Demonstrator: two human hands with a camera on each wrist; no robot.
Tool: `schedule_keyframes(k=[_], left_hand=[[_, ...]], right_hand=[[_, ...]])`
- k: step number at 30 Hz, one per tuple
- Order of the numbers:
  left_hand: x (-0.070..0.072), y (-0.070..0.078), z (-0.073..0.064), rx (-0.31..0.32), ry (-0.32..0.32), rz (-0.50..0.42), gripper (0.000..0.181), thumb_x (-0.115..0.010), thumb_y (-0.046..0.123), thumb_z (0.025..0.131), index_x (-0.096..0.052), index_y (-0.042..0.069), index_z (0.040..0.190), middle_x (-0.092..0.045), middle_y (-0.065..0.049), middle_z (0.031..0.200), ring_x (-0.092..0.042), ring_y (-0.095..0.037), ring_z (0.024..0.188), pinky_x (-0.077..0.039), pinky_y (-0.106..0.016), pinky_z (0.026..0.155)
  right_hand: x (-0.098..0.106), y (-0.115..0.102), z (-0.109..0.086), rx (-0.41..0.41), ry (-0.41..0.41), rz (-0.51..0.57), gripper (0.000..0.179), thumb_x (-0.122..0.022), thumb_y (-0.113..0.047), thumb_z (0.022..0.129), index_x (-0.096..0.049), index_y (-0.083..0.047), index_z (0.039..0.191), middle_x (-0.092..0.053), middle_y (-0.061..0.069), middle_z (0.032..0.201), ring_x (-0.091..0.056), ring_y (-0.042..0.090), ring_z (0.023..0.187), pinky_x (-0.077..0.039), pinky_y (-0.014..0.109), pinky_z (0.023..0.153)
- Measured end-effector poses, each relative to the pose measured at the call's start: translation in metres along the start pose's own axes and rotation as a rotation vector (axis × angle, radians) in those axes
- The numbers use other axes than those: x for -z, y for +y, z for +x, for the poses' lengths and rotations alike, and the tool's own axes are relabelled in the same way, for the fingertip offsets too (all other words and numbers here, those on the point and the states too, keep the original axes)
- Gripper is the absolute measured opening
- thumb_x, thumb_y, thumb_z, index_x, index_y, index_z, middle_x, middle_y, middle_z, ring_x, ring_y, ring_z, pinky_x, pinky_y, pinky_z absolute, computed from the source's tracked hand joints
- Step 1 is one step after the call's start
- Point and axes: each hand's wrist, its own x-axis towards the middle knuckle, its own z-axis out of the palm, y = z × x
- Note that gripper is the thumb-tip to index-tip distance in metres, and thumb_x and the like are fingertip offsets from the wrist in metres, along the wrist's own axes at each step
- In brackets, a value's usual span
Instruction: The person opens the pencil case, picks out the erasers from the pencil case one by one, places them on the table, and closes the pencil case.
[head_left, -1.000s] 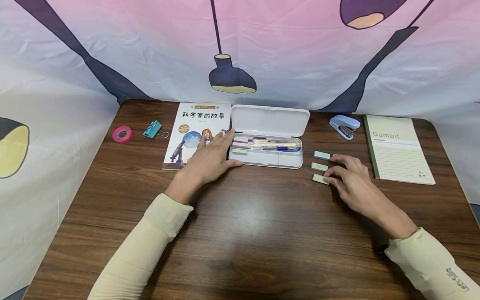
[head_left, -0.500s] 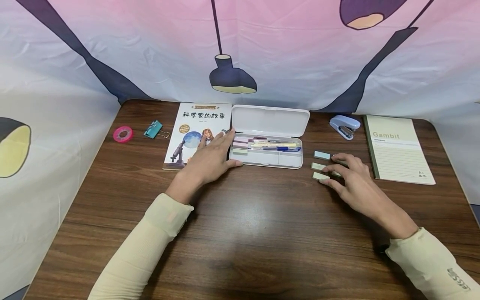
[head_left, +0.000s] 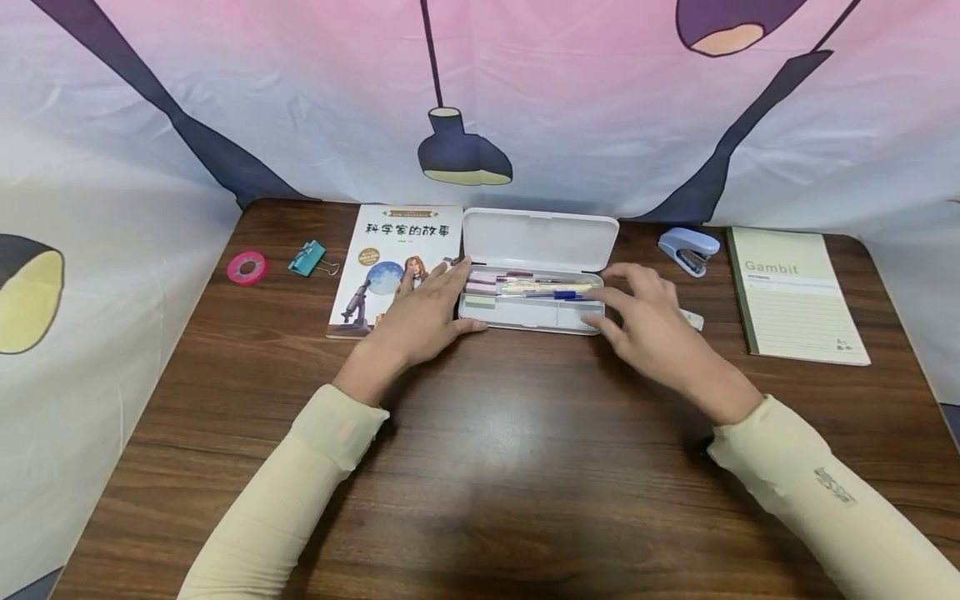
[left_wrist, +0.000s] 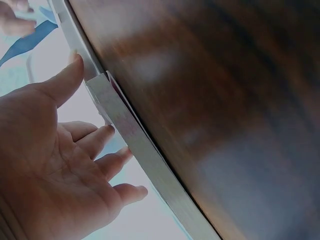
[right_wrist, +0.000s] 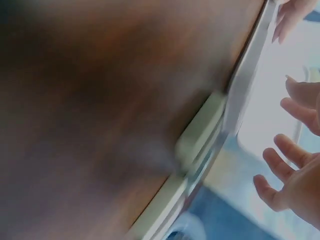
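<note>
A white pencil case lies with its lid raised. Inside are several pens and, at the left end, small erasers. My left hand rests over the book, fingers extended along the case's left end and thumb at its front edge. My right hand is at the case's right end with fingers spread; nothing shows between them in the right wrist view. A pale eraser shows past that hand, which hides the other loose erasers in the head view. Pale green blocks line up beyond the case in the right wrist view.
A light blue stapler and a lined notebook lie at the right of the brown table. To the left are a pink tape roll and a teal binder clip. A printed curtain hangs behind.
My right hand has left the row of loose erasers and moved left to the right end of the pencil case. The left hand has stayed put.
</note>
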Motion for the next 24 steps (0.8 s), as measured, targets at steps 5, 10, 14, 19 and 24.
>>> schedule_keyframes(k=[5,10,14,19,24], left_hand=[[-0.007,-0.006,0.003,-0.002,0.012,-0.001,0.105,-0.068,0.063,0.111,-0.009,0.02,0.187,-0.016,0.001,0.194,-0.019,-0.035,0.182,0.005,-0.069,0.147],[-0.006,-0.005,0.003,-0.002,0.022,-0.016,0.105,-0.069,0.062,0.111,-0.011,0.019,0.187,-0.02,-0.001,0.194,-0.022,-0.035,0.181,0.001,-0.071,0.148],[-0.005,-0.004,0.004,0.002,0.021,-0.007,0.104,-0.069,0.061,0.111,-0.012,0.019,0.187,-0.019,0.001,0.194,-0.022,-0.034,0.181,-0.001,-0.072,0.147],[-0.011,-0.011,0.008,-0.012,0.028,0.026,0.105,-0.068,0.064,0.11,-0.01,0.02,0.187,-0.017,0.003,0.194,-0.023,-0.035,0.181,-0.001,-0.073,0.147],[-0.016,-0.019,0.011,-0.016,0.037,0.041,0.108,-0.065,0.07,0.109,-0.009,0.021,0.187,-0.016,0.003,0.194,-0.024,-0.033,0.181,0.0,-0.07,0.148]], right_hand=[[-0.016,-0.022,0.035,0.008,-0.08,0.016,0.031,-0.072,-0.022,0.115,-0.08,-0.009,0.142,-0.056,0.025,0.163,-0.049,0.049,0.154,-0.04,0.071,0.121],[-0.038,-0.037,0.062,0.068,-0.093,0.04,0.03,-0.073,-0.027,0.114,-0.082,-0.013,0.139,-0.057,0.021,0.164,-0.049,0.045,0.157,-0.042,0.068,0.121],[-0.074,-0.022,0.083,0.137,-0.077,0.057,0.029,-0.074,-0.03,0.113,-0.084,-0.02,0.138,-0.058,0.016,0.163,-0.049,0.041,0.156,-0.041,0.067,0.12],[-0.083,-0.03,0.092,0.156,-0.106,0.033,0.026,-0.077,-0.024,0.111,-0.087,-0.019,0.135,-0.061,0.016,0.162,-0.05,0.041,0.155,-0.041,0.068,0.122],[-0.092,-0.032,0.093,0.18,-0.085,0.004,0.025,-0.077,-0.026,0.111,-0.088,-0.019,0.133,-0.062,0.014,0.161,-0.051,0.038,0.153,-0.044,0.064,0.121]])
